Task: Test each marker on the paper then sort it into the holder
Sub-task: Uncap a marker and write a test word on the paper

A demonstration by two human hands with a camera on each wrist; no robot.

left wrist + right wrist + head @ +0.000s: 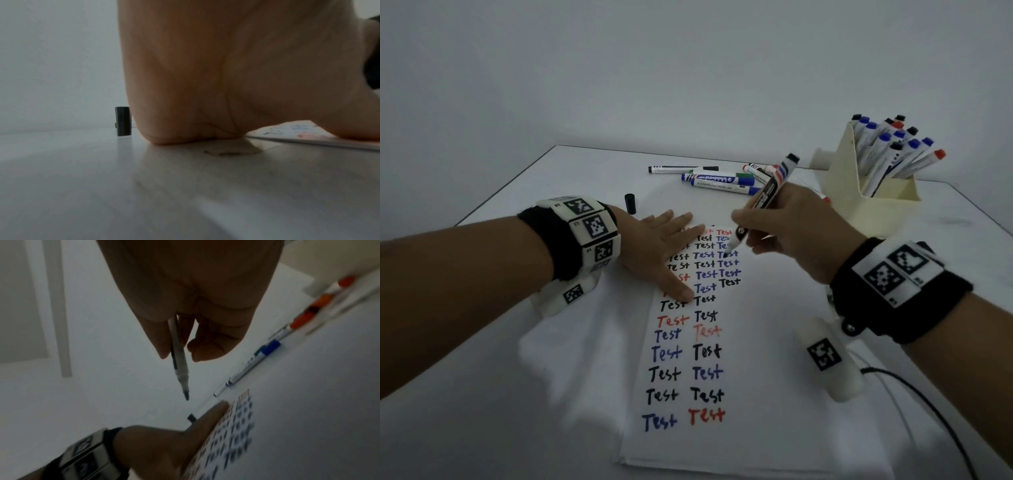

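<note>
marker [765, 202], uncapped, sits pinched in the right hand [796, 229], its tip at the paper [756, 359] among rows of "test". left hand [664, 251] lies flat, fingers straight, pressing the sheet. black cap [630, 203] stands beside it; holder [873, 192] of markers stands at the far right.

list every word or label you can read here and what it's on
"Test": handwritten again and again in black, blue and red, in columns down the paper.
"Whiteboard": upside down on the blue marker lying beyond the paper; its smaller print is too small to read.
Print on the marker in the right hand: too blurred to read.
Wristband tags: square code patterns, no readable words.
</note>
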